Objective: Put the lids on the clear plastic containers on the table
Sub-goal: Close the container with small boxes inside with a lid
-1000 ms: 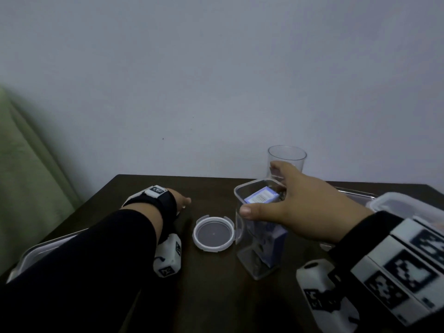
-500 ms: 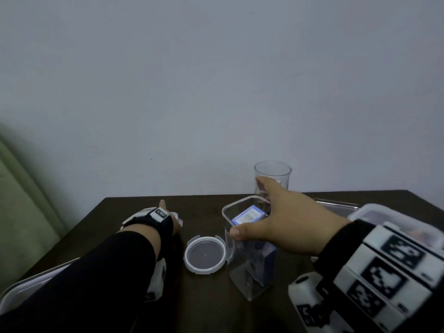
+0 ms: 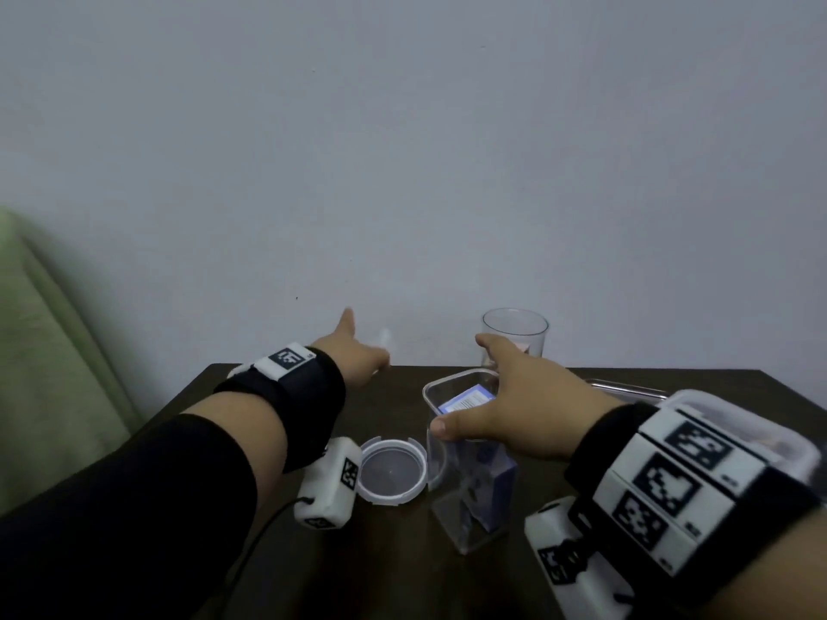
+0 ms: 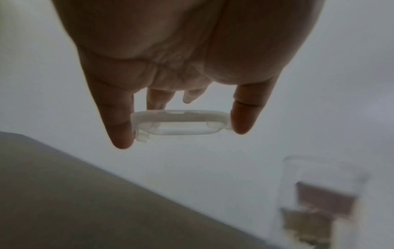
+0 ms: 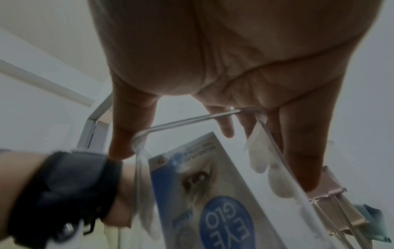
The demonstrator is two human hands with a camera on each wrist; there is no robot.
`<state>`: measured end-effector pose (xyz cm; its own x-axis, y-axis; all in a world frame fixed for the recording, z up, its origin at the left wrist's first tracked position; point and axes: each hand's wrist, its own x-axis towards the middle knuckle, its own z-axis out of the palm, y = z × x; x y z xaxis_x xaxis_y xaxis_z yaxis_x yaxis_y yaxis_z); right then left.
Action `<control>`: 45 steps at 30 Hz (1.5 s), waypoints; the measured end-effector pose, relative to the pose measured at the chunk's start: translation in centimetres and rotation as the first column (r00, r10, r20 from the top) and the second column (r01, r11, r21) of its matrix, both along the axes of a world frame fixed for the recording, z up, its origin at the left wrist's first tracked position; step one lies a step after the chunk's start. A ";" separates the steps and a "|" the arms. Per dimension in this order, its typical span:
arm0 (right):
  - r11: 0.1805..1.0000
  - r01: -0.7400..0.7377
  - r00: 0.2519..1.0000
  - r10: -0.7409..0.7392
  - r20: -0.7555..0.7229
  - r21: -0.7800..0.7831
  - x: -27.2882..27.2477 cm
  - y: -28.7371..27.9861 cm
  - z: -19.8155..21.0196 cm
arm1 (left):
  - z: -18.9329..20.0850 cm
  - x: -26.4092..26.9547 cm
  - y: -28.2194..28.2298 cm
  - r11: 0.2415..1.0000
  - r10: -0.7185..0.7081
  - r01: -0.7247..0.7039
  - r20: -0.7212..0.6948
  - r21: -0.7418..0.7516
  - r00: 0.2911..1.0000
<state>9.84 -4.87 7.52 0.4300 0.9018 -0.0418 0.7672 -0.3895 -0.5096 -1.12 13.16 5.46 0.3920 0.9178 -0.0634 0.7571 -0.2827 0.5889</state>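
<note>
Right hand (image 3: 532,409) clamps the rim of the tall container (image 3: 470,467) on the table (image 3: 402,575) to steady it, while left hand (image 4: 181,59) pinches the lid (image 4: 181,123) aloft, likely readying a fit.

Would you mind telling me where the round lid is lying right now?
In the head view, the round lid lies flat on the dark table, just left of the tall square container that the right hand holds by its rim.

A plain home room: dark wooden table (image 3: 277,575) against a bare pale wall (image 3: 402,172), green upholstery (image 3: 40,351) beside it.
</note>
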 end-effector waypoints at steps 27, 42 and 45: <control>0.935 0.286 0.835 -0.135 -0.533 0.211 1.9 0.1 -0.6 | 1.1 -2.3 -9.0 0.904 -0.229 0.341 0.382 -0.257 0.895; 0.928 0.299 0.751 -0.087 -0.655 0.221 2.0 0.4 -1.5 | -0.7 -1.3 -8.7 0.841 0.030 0.326 0.639 -0.431 0.768; 0.930 0.305 0.742 -0.098 -0.663 0.204 2.0 0.5 -1.9 | -0.9 -1.3 -8.6 0.833 0.048 0.326 0.646 -0.447 0.762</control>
<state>11.87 -4.39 5.62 0.5689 0.8118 -0.1317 0.1460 -0.2573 -0.9552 -2.39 4.56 4.57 0.6336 0.7484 -0.1962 0.1556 0.1252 0.9799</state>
